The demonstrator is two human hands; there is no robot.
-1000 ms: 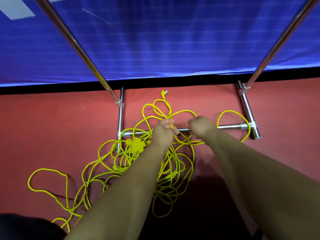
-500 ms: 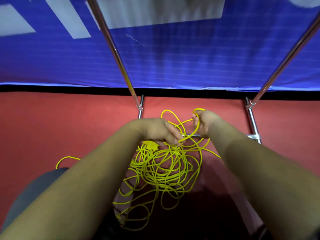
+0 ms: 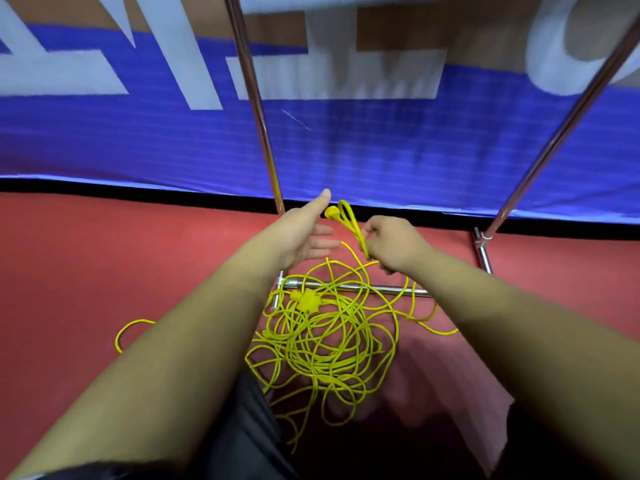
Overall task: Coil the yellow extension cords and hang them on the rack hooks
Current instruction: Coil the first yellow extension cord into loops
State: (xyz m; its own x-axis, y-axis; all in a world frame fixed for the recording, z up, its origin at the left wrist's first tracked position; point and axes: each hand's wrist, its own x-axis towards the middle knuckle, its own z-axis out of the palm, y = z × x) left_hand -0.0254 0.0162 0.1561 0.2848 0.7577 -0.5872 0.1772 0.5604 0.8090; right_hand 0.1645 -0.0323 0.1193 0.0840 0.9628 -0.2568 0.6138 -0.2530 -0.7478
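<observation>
Above the tangled cord (image 3: 322, 341), right hand (image 3: 393, 245) pinches its plug end (image 3: 341, 216)

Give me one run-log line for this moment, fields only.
stage: first loop | left hand: open | right hand: pinches cord loop | cord pile: tangled on floor across rack base bar | hooks: not in view

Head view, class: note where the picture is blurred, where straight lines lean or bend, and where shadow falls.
Head view: the banner has white lettering smeared by motion blur; the rack poles splay outward, a wide-angle effect; the cord pile stays fairly sharp; a dark shadow covers the floor at the pile's near edge.
</observation>
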